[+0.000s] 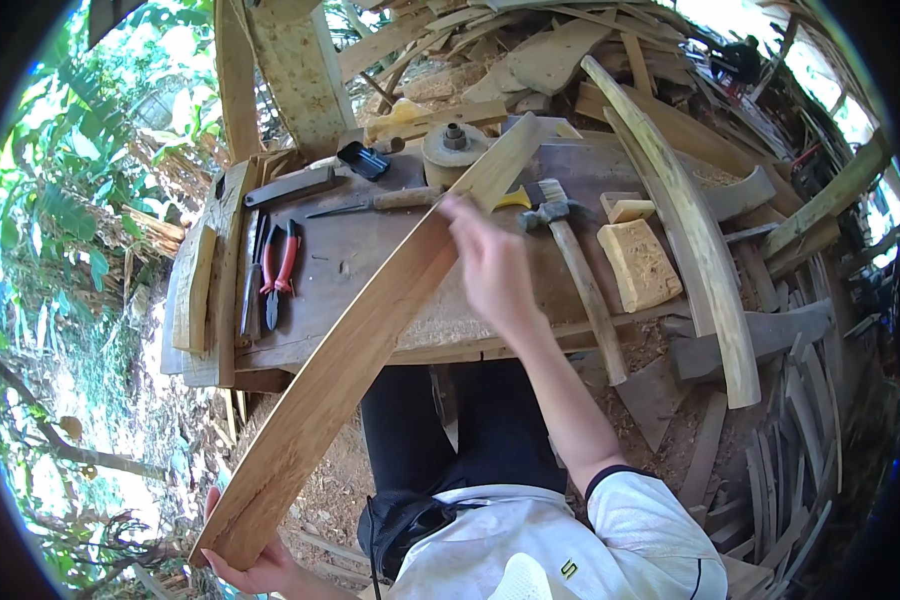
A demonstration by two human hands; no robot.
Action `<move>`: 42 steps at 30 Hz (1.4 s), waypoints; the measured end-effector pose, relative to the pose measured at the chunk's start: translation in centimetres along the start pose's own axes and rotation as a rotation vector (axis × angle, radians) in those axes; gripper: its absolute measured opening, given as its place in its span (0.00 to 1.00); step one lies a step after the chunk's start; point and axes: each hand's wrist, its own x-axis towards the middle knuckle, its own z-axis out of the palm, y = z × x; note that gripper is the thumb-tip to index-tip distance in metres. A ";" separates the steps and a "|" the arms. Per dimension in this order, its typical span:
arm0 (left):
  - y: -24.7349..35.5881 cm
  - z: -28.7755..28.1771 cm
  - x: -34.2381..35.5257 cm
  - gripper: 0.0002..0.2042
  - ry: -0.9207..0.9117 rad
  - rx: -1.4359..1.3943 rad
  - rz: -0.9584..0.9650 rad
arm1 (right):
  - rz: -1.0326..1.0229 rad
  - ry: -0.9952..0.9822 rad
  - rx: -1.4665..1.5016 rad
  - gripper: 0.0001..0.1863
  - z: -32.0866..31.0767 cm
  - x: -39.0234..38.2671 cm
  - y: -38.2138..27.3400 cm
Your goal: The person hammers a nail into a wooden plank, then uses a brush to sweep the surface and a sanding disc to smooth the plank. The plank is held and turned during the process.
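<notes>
Over workbench (365, 235), wooden plank (363, 335) (long, grained)

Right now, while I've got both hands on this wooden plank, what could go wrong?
Your bare right fingers could catch a splinter from the long, flat, light-brown wooden plank. The grey-headed hammer with a wooden handle might get knocked down, since its handle juts past the near edge of the brown wooden workbench.
</notes>
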 end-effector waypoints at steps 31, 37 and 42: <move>-0.1 -2.3 0.5 0.40 0.249 0.361 0.397 | -0.453 -0.148 -0.143 0.13 -0.2 -0.3 -5.9; -0.2 -2.5 0.4 0.38 0.236 0.344 0.394 | -0.686 -0.279 0.159 0.10 2.0 -6.1 -12.3; -0.1 -2.6 0.1 0.37 0.224 0.436 0.415 | -0.453 -0.185 -0.080 0.11 1.6 -2.5 -8.6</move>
